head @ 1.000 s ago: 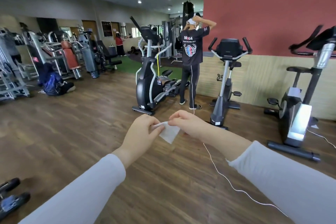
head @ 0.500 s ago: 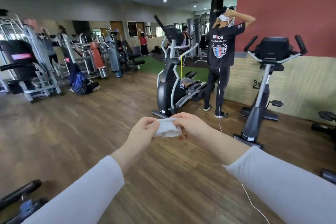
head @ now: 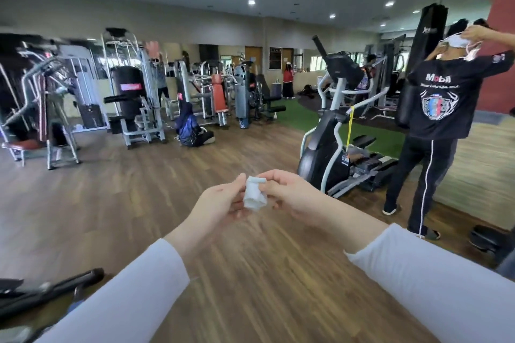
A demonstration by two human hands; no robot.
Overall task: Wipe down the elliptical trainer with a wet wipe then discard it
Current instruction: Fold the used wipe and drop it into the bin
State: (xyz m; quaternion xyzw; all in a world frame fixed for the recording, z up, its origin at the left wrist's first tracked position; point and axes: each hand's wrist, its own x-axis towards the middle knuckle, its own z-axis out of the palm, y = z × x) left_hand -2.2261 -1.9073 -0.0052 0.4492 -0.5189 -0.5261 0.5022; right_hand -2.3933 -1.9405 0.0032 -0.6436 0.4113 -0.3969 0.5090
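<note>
Wet wipe [head: 254, 194]: bunched into a small white wad, pinched from both sides, mid-scene and near, above the wooden floor [head: 133, 203]. Gripped on the left by thumb and fingertips [head: 241, 180] of the left hand [head: 220, 203], palm turned inward and up, lower fingers loosely bent beneath the wad. Gripped on the right by the curled fingers of the right hand [head: 295, 198], thumb side uppermost. Both forearms stretched forward, white sleeves [head: 434, 284] down to the wrists. Farther off and to the right, well apart from both hands: elliptical trainer [head: 328, 153], black and silver, upright. Just right of it, a person in a black shirt [head: 437, 108], back turned, arms raised to the head. Far left: weight machines [head: 131, 103] in rows.
</note>
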